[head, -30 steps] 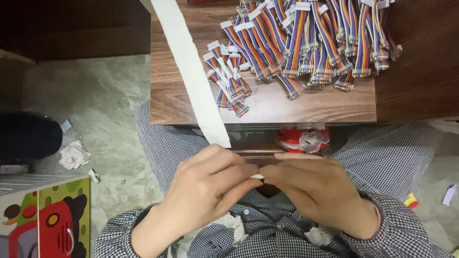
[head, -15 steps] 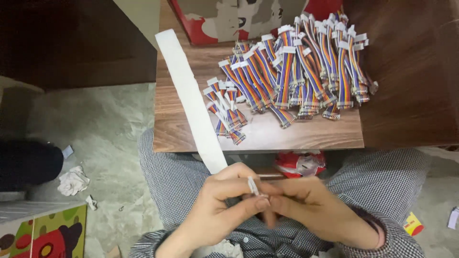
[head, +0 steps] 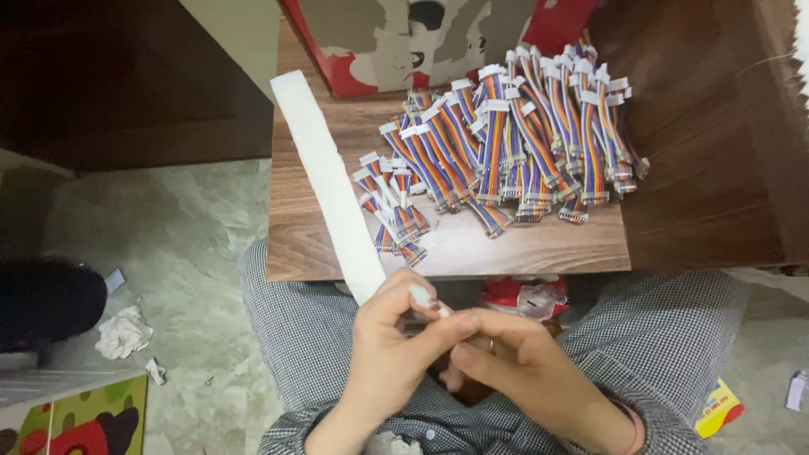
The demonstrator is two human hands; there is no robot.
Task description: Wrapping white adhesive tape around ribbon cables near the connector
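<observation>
Head view: our left hand (head: 396, 345) pinches a small white plastic connector (head: 424, 297), and our right hand (head: 514, 358) closes on its hidden lower part. Beside lie a long white paper strip (head: 324, 177) and a heap of rainbow ribbon cables (head: 506, 143) on the brown wooden table (head: 539, 244).

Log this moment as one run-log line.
left hand: pinching small white connector | right hand: touching it | long white strip, rainbow ribbon cables on wooden table

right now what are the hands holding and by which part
Both the left hand and right hand pinch a small white connector at its base; whatever hangs below it is hidden by the fingers.
</observation>
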